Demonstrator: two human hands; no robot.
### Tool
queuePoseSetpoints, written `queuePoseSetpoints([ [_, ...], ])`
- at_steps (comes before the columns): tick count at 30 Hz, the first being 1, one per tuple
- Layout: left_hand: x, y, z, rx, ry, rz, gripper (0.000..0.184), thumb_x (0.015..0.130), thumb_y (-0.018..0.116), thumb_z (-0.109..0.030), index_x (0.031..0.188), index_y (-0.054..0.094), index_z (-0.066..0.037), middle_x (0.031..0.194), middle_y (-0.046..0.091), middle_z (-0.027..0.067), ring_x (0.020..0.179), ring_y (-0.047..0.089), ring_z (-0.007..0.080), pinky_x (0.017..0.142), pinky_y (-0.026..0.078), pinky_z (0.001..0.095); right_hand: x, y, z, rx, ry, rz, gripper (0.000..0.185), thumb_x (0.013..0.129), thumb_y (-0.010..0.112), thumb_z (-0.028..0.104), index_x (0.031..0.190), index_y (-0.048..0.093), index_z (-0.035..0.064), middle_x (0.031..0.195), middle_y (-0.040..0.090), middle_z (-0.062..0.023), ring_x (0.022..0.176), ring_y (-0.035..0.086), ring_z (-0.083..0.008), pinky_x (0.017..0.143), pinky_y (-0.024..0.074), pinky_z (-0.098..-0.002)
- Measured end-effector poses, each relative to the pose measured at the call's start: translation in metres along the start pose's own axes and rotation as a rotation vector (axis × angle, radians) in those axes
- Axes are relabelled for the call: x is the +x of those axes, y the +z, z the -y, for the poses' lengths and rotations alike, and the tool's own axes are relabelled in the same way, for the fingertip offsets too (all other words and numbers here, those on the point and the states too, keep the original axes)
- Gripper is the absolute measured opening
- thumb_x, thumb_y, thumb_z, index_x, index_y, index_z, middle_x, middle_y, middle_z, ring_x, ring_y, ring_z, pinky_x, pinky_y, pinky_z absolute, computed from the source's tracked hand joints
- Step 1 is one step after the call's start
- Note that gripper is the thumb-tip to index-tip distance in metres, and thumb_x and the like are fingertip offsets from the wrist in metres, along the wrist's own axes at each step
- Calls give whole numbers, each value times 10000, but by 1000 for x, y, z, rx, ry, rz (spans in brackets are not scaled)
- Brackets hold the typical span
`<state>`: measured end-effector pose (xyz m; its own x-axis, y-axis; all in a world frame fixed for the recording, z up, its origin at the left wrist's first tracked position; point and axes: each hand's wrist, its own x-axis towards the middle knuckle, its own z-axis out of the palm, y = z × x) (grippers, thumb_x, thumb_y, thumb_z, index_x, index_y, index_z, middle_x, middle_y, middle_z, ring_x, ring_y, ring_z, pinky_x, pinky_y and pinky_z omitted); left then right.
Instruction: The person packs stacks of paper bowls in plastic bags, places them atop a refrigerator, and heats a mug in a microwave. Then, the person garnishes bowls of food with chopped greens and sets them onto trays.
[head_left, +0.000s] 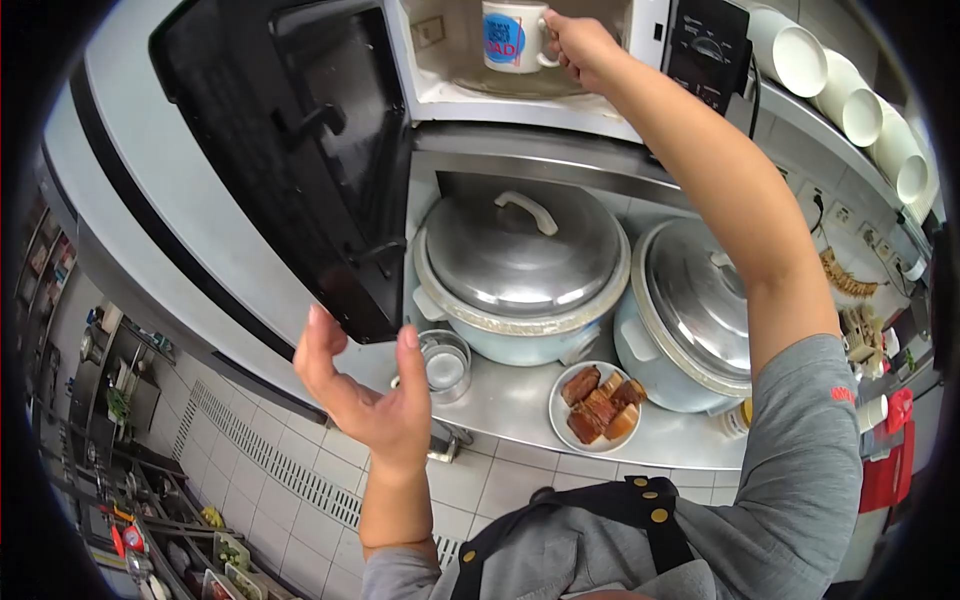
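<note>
Clock positions are read from the centre of the head-camera view. At 12 o'clock, a white mug is within the mouth of a microwave oven; its side bears a blue disc, a dark square pattern and red lettering. The mug appears upright, above the glass turntable; whether its base touches the glass cannot be told. The right hand, at 1 o'clock, pinches the mug by its handle, the arm extending down towards a grey sleeve at 4 o'clock.

The left hand, between 7 and 8 o'clock, is spread, with thumb and fingers well apart. It is near the lower corner of the dark oven door, which stands open at half past 10; contact between them cannot be determined. Just beside this hand, at 7 o'clock, a round metal vessel rests on the steel bench.

Slightly above the centre is a large rice cooker, its domed lid in place; a second rice cooker, also lidded, occupies 3 o'clock. Between 4 and 5 o'clock, a white plate carries browned pieces of meat. Stacked white bowls lie sideways at 2 o'clock.
</note>
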<state>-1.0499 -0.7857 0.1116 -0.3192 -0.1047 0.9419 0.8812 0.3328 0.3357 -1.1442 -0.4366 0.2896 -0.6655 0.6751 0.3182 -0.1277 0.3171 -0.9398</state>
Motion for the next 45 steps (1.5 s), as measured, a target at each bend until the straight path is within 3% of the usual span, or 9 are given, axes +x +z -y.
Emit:
queuePoseSetpoints([
  [3, -5, -2, 7, -35, -27, 48, 686, 785, 756, -64, 1381, 426, 17, 1213, 498, 99, 1060, 487, 178, 854, 387, 291, 48, 11, -26, -134, 30, -59, 569, 929, 560, 445, 1230, 598, -35, 1236, 608, -240, 1135, 589, -351, 922, 458, -425],
  [7, -5, -5, 11, -25, -18, 70, 699, 758, 790, -66, 1352, 434, 26, 1246, 501, 161, 1055, 492, 230, 800, 408, 312, 63, 17, -40, -230, 122, -152, 554, 940, 528, 428, 1241, 580, -35, 1277, 587, -236, 1175, 568, -392, 950, 450, -422],
  [8, -6, -4, 11, -43, -25, 68, 696, 757, 786, -60, 1352, 432, 19, 1253, 493, 159, 1063, 489, 226, 792, 406, 312, 68, 18, -44, -232, 123, -149, 554, 940, 528, 428, 1241, 580, -35, 1277, 587, -236, 1175, 568, -392, 950, 450, -422],
  [10, -8, -3, 12, -61, -36, 71, 694, 757, 782, -53, 1352, 430, 12, 1261, 486, 156, 1071, 487, 222, 783, 404, 311, 70, 19, -49, -174, -2, -181, 418, 976, 528, 384, 807, 581, 5, 624, 528, -64, 480, 462, -167, 439, 338, -355],
  [13, -12, 7, 8, -161, -56, 67, 706, 745, 789, -51, 1349, 428, 8, 1287, 457, 160, 1088, 479, 222, 754, 397, 310, 39, 15, -32, 38, 71, -73, 502, 957, 516, 362, 1115, 592, -109, 1221, 591, -298, 1142, 595, -371, 912, 499, -427],
  [17, -14, 32, -13, -248, 10, 120, 723, 746, 793, -145, 1347, 427, 20, 1313, 426, 177, 1172, 461, 267, 863, 431, 338, -35, -11, -48, -580, -820, -320, 419, 923, 588, 242, 1221, 460, -23, 1237, 538, -251, 1069, 595, -408, 885, 491, -454],
  [22, -4, 92, -46, -261, 252, 263, 652, 808, 699, -356, 1310, 523, 21, 1388, 463, 195, 1264, 417, 357, 1047, 317, 448, -147, -95, -34, -788, -593, -497, 248, 930, 592, 324, 889, 614, 81, 731, 680, -125, 712, 651, -374, 637, 503, -463],
  [34, 20, 250, -103, 69, 383, 384, 677, 851, 657, -450, 1342, 505, -10, 1445, 424, 85, 1319, 337, 311, 983, 251, 563, -127, -135, -34, -1007, -270, -359, 426, 966, 511, 335, 793, 684, -14, 785, 680, -230, 797, 673, -412, 733, 540, -479],
  [45, 3, 132, -86, -286, 135, 512, 289, 899, 595, -313, 1110, 681, -135, 1188, 632, -3, 1229, 477, 231, 1090, 29, 529, -127, -121, -38, -857, -209, -475, 421, 977, 478, 314, 817, 699, -6, 818, 689, -228, 827, 675, -400, 774, 541, -465],
])
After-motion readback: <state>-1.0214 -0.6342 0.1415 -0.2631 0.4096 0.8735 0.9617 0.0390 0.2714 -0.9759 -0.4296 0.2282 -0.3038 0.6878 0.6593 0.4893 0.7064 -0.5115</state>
